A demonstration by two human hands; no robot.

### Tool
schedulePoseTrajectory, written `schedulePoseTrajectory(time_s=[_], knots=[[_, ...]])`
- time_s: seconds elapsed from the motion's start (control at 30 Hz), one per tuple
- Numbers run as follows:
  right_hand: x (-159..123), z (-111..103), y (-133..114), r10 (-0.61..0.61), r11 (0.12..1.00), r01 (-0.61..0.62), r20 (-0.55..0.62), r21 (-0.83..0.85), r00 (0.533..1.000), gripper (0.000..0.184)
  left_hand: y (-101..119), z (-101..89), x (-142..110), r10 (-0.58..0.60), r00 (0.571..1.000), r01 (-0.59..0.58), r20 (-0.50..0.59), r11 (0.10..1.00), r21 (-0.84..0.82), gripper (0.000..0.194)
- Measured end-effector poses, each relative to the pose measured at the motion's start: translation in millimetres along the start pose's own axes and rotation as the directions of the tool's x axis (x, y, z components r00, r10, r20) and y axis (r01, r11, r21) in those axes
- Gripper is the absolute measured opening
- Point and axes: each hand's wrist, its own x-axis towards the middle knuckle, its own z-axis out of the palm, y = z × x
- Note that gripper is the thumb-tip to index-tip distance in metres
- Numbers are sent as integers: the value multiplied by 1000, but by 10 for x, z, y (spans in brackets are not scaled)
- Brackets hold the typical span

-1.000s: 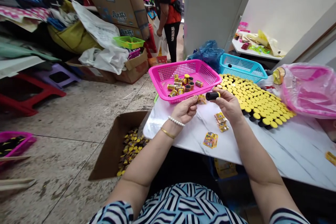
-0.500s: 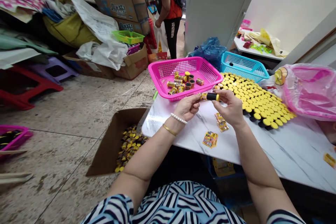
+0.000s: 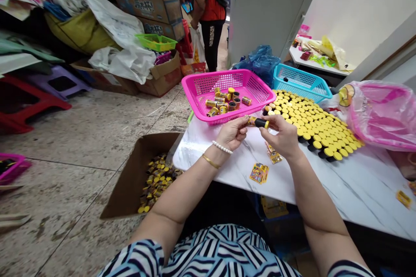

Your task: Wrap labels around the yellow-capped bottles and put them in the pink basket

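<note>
My left hand (image 3: 232, 134) and right hand (image 3: 282, 138) both pinch a black-and-yellow cylinder (image 3: 259, 123) between them; it hangs above the marble table (image 3: 364, 186), just before the pink basket (image 3: 198, 91).

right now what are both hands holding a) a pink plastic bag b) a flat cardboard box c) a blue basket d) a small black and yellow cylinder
d, because the left hand and right hand pinch a small black and yellow cylinder between their fingers.

a co-worker (image 3: 208, 13) was cut off at the top edge; print on the black-and-yellow cylinder (image 3: 258, 123) was too small to read.
</note>
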Motion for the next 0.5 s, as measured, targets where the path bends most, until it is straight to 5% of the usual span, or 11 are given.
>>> schedulePoseTrajectory(time_s=[0.2,0.33,0.5], knots=[[2,-48,32,5,998,-10,92,61,996,31,-59,-86,29,135,988,-143,75,982,120,17],[11,-46,52,-39,997,40,16,-67,999,28,-47,-107,30,179,983,-183,40,974,131,21],[39,-43,95,-38,999,38,-2,-4,999,30,-9,-85,2,129,988,-135,80,988,78,15]])
